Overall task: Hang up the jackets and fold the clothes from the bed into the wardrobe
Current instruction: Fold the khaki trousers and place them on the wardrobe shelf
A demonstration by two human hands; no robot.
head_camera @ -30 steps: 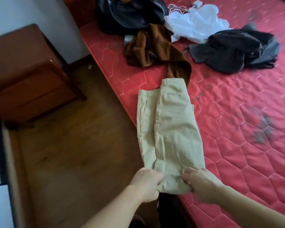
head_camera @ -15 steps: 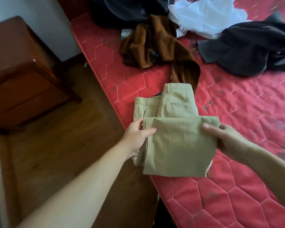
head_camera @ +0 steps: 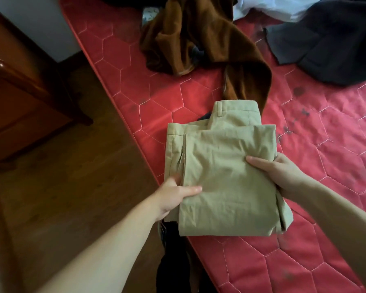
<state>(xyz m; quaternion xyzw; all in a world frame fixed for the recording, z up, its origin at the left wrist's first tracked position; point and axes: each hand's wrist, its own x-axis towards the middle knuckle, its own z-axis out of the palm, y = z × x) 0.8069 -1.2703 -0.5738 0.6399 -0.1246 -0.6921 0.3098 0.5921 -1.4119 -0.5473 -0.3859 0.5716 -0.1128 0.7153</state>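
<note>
The left hand [head_camera: 173,192] pinches the left edge of the pants [head_camera: 222,172], thumb on top. The pants lie folded on the near edge of the bed [head_camera: 325,187]. The right hand [head_camera: 281,174] grips the right edge the same way. The folding looks done. Next, I think, both hands must lift the pants flat and carry them to the wardrobe.

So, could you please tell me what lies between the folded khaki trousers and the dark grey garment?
Only bare red mattress, in the head view.
</note>
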